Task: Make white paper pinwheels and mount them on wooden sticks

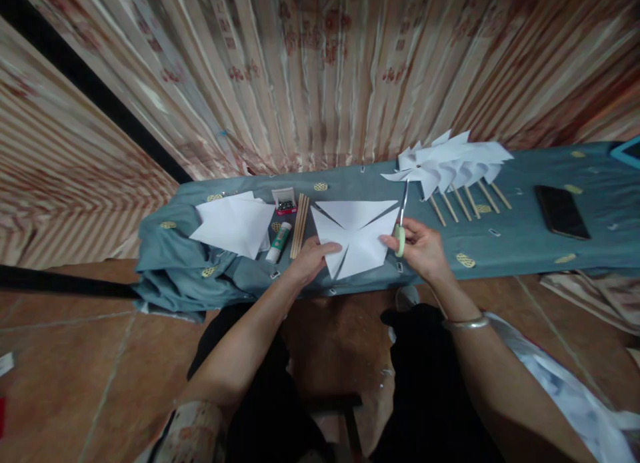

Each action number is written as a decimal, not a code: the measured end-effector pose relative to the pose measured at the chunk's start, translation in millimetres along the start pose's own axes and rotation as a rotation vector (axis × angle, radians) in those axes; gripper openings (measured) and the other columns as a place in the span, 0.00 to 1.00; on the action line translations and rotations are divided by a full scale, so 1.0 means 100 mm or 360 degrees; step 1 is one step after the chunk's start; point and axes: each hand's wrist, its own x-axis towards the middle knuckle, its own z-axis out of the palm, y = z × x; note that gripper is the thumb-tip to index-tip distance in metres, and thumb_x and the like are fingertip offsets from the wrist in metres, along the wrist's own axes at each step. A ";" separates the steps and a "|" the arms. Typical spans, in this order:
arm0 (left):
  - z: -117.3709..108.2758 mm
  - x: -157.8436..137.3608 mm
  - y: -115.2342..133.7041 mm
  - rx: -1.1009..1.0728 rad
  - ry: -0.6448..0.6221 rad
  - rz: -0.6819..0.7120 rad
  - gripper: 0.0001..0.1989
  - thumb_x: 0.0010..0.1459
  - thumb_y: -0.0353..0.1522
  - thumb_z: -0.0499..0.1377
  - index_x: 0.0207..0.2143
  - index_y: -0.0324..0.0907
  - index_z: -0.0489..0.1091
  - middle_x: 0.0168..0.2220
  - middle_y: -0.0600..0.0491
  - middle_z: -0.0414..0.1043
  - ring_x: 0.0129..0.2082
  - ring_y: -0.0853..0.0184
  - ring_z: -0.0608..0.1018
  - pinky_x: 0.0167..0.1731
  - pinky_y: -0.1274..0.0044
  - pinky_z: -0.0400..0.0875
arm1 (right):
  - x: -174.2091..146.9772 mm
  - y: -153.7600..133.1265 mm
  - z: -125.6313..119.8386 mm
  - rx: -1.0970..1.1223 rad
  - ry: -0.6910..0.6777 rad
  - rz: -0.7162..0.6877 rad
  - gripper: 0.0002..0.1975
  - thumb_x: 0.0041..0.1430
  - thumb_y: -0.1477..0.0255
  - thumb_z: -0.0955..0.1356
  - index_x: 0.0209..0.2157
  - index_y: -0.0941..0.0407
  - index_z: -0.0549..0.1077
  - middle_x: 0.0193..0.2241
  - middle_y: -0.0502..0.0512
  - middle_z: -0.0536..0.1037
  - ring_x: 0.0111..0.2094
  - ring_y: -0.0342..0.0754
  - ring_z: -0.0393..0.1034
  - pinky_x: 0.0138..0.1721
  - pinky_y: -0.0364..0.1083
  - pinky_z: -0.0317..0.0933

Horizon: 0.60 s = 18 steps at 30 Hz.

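A white paper square (356, 240) with slits running from its corners toward the middle is held over the cloth-covered table. My left hand (311, 258) pinches its left edge, thumb on top. My right hand (423, 248) is closed around the pale green handles of a pair of scissors (401, 240), whose blades point away from me. The right thumb also rests on the paper's right edge. Beside my left hand lie several wooden sticks (299, 226), a glue stick (279, 242) and a small open box of pins (285, 202).
More white paper sheets (235, 222) lie at the left. A row of paper pinwheels (453, 163) on sticks is at the back right, with a black phone (561, 212) farther right. The patterned curtain (320, 83) hangs behind the table (510, 246). A blue-edged object (627, 151) shows at far right.
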 end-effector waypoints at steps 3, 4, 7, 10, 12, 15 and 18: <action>0.02 0.00 0.01 -0.0108 -0.0003 0.0042 0.20 0.36 0.39 0.71 0.32 0.38 0.77 0.34 0.46 0.79 0.39 0.58 0.79 0.41 0.69 0.73 | 0.03 0.01 0.01 0.0092 0.0101 0.0063 0.30 0.30 0.55 0.80 0.35 0.54 0.74 0.23 0.49 0.78 0.26 0.47 0.70 0.30 0.47 0.65; 0.03 -0.01 0.02 -0.0151 -0.0014 0.0062 0.21 0.38 0.42 0.71 0.34 0.39 0.77 0.37 0.46 0.79 0.40 0.59 0.79 0.42 0.69 0.73 | 0.04 0.01 0.02 0.0110 0.0145 0.0074 0.30 0.30 0.55 0.79 0.36 0.54 0.73 0.24 0.49 0.79 0.26 0.47 0.70 0.30 0.47 0.65; 0.10 -0.04 0.03 -0.0215 -0.0088 0.0108 0.24 0.39 0.45 0.72 0.37 0.41 0.77 0.43 0.46 0.78 0.43 0.60 0.78 0.44 0.70 0.72 | 0.06 0.00 0.06 0.0141 0.0253 0.0079 0.30 0.30 0.55 0.79 0.36 0.54 0.73 0.24 0.49 0.78 0.26 0.47 0.70 0.30 0.47 0.64; 0.20 -0.07 0.01 -0.0146 -0.0151 0.0107 0.27 0.38 0.43 0.73 0.42 0.43 0.77 0.47 0.46 0.77 0.46 0.59 0.77 0.44 0.71 0.71 | 0.06 -0.02 0.15 0.0123 0.0266 0.0049 0.29 0.33 0.55 0.78 0.38 0.54 0.72 0.24 0.48 0.77 0.27 0.48 0.70 0.32 0.47 0.64; 0.27 -0.07 -0.03 -0.0080 -0.0099 0.0119 0.28 0.36 0.40 0.74 0.42 0.42 0.76 0.46 0.47 0.78 0.46 0.59 0.78 0.44 0.72 0.71 | 0.05 -0.04 0.22 0.0103 0.0222 0.0032 0.28 0.37 0.55 0.77 0.39 0.53 0.72 0.23 0.48 0.77 0.28 0.48 0.71 0.33 0.47 0.63; 0.35 -0.03 -0.11 -0.0088 0.0098 0.0155 0.24 0.33 0.37 0.75 0.36 0.39 0.76 0.39 0.47 0.80 0.42 0.58 0.79 0.45 0.69 0.71 | 0.04 -0.08 0.33 0.0149 0.0180 0.0046 0.27 0.37 0.56 0.77 0.38 0.53 0.71 0.23 0.47 0.76 0.27 0.48 0.69 0.31 0.46 0.62; 0.37 0.03 -0.15 -0.0161 0.0311 0.0240 0.22 0.33 0.33 0.74 0.35 0.39 0.76 0.37 0.47 0.80 0.40 0.59 0.79 0.47 0.67 0.72 | 0.05 -0.12 0.40 0.0283 0.0192 0.0089 0.27 0.35 0.56 0.77 0.37 0.53 0.71 0.26 0.48 0.77 0.27 0.46 0.68 0.32 0.46 0.62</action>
